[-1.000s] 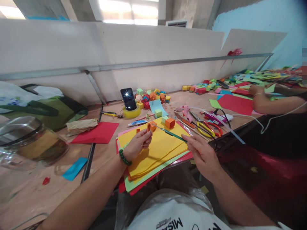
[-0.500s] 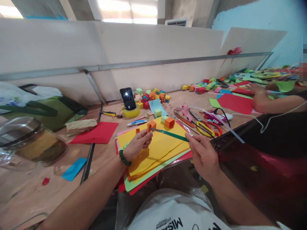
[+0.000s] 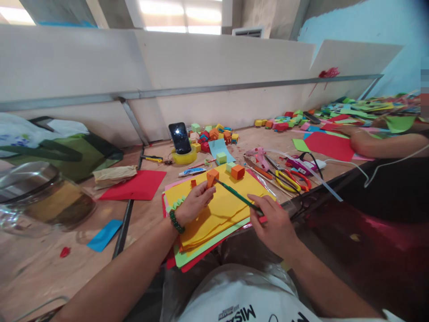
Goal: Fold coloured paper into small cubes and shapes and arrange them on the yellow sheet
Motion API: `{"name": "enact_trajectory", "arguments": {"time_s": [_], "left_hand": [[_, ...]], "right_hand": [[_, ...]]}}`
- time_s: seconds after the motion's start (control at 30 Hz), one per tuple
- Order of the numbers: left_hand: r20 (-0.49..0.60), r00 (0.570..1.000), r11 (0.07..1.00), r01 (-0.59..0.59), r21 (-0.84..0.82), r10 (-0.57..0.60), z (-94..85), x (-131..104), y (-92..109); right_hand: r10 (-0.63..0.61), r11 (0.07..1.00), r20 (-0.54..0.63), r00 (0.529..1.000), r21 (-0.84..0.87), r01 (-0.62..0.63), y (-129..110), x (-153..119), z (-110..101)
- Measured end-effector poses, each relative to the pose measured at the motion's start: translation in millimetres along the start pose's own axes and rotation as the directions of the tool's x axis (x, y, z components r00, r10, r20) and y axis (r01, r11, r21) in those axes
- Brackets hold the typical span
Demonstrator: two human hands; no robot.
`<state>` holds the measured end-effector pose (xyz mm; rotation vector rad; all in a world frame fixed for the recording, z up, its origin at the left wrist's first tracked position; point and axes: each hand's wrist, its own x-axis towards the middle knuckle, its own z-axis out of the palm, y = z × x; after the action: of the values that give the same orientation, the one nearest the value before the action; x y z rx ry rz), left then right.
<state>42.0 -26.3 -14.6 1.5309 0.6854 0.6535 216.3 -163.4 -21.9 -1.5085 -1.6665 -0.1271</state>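
Between the fingertips of my left hand [image 3: 198, 203] is a small orange paper piece [image 3: 211, 179], held above a stack of yellow sheets [image 3: 231, 199]. My right hand [image 3: 273, 223] grips a thin green tool [image 3: 237, 194], its tip touching or very near the orange piece. An orange paper cube [image 3: 237, 172] and a pale green cube [image 3: 230, 167] sit at the back of the stack. Folded light green paper [image 3: 176, 204] lies beside my left wrist, and a small orange scrap [image 3: 193, 183] is just behind that hand.
Behind the stack are a phone [image 3: 180, 137] on yellow tape [image 3: 184, 156] and a pile of coloured cubes [image 3: 214, 134]. Pliers [image 3: 288, 180] and a pink glue gun [image 3: 258, 156] lie right. A glass pot [image 3: 50, 201] stands left. Another person's arm [image 3: 375, 145] reaches in.
My right hand has moved left and slightly down, and the green tool now slopes more steeply. The orange piece in my left hand has turned and shows a wider face.
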Motion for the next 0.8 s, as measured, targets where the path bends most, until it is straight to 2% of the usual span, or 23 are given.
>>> {"name": "enact_trajectory", "arguments": {"time_s": [0.03, 0.13, 0.2, 0.27, 0.33, 0.37, 0.43, 0.53, 0.8], "left_hand": [[0.011, 1.0, 0.999, -0.011, 0.042, 0.011, 0.2, -0.4, -0.7], [0.054, 0.997, 0.981, -0.065, 0.185, 0.056, 2.0, -2.1, -0.5], [0.081, 0.993, 0.964, -0.099, 0.248, 0.081, 3.9, -3.4, 1.1], [0.115, 0.989, 0.957, -0.121, 0.262, 0.094, 5.7, -4.7, 2.9], [0.157, 0.984, 0.964, -0.125, 0.234, 0.09, 6.6, -5.8, 4.0], [0.167, 0.982, 0.971, -0.118, 0.209, 0.083, 6.7, -6.3, 4.0], [0.167, 0.984, 0.985, -0.083, 0.152, 0.057, 6.3, -6.6, 3.2], [0.161, 0.986, 0.99, -0.067, 0.125, 0.047, 5.2, -5.6, 1.7], [0.162, 0.968, 0.915, -0.235, 0.328, 0.191, 6.0, -6.0, 6.3]], "right_hand": [[0.052, 0.996, 0.107, 0.993, 0.074, -0.06, -3.6, 0.8, 0.7], [0.149, 0.921, 0.362, 0.92, 0.289, -0.263, -11.2, 5.3, 6.0], [0.198, 0.812, 0.456, 0.868, 0.419, -0.406, -11.8, 8.9, 13.3], [0.221, 0.665, 0.557, 0.801, 0.514, -0.541, -9.3, 12.0, 21.9], [0.218, 0.539, 0.637, 0.739, 0.553, -0.636, -5.3, 14.3, 28.7], [0.22, 0.499, 0.652, 0.725, 0.563, -0.659, -3.6, 15.1, 30.8], [0.246, 0.455, 0.641, 0.727, 0.586, -0.671, -2.0, 16.3, 31.9], [0.282, 0.442, 0.598, 0.75, 0.613, -0.655, -5.1, 16.5, 29.2], [0.354, 0.421, 0.458, 0.815, 0.7, -0.576, -17.1, 4.5, 33.1]]}}
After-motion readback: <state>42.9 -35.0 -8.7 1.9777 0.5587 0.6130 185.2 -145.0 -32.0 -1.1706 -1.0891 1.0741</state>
